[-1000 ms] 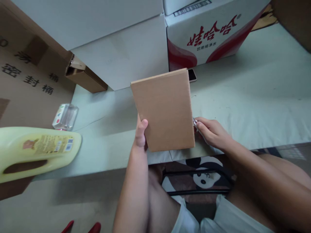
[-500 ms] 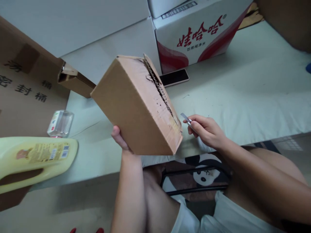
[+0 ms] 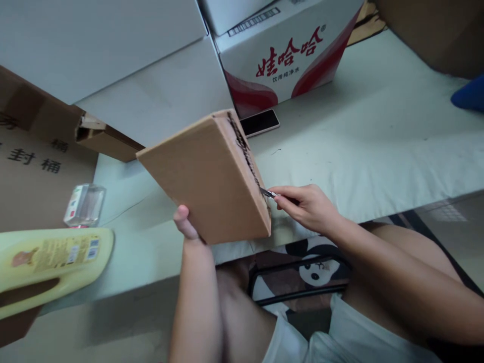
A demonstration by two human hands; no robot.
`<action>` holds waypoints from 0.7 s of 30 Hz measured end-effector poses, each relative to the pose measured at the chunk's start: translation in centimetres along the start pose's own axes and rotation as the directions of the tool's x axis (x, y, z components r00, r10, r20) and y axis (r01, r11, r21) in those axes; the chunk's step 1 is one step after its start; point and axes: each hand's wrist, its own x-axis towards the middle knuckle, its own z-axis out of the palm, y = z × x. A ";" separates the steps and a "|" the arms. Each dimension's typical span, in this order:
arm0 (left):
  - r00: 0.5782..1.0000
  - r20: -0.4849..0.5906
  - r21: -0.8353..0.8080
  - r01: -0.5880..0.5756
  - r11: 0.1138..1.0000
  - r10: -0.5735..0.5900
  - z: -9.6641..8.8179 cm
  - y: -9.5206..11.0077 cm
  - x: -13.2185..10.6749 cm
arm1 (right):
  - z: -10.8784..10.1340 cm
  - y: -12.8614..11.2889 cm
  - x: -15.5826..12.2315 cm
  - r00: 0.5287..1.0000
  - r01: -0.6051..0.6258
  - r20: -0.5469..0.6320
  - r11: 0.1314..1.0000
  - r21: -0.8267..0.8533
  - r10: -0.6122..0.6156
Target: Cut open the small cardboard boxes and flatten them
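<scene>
A brown cardboard box (image 3: 200, 181) is held tilted over the table's front edge by my left hand (image 3: 186, 223). The thumb presses on its broad face; the other fingers are hidden behind the box. Along the box's right side runs a ragged, torn seam with the corrugated layer showing. My right hand (image 3: 308, 206) is closed around a small utility knife (image 3: 269, 193). The knife's blade meets the side of the box near the lower part of the torn seam; I cannot tell how deep the tip is.
A phone (image 3: 260, 122) lies behind the box, before a white and red carton (image 3: 280, 70). At left are a clear bottle (image 3: 86, 204), a large yellow bottle (image 3: 71, 262) and a small open cardboard box (image 3: 113, 138). A blue object (image 3: 469, 95) sits far right.
The box has turned so that its broad face shows more and its torn side less. My right hand has brought the knife left, from apart to touching the box.
</scene>
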 end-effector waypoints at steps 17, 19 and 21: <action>1.000 -0.011 0.069 -0.023 0.997 0.024 0.3 0.0 -0.1 | -1.3 0.1 -0.1 0.980 0.012 0.201 0.997 -0.078 0.004; 1.000 -0.008 0.060 -0.008 0.998 0.009 0.4 0.0 -0.2 | -1.4 0.1 -0.2 0.978 0.014 0.210 0.996 -0.084 0.004; 1.000 -0.006 0.048 0.012 0.999 -0.012 0.8 0.0 -0.2 | -1.3 0.1 -0.2 0.980 -0.003 0.200 0.993 -0.116 0.026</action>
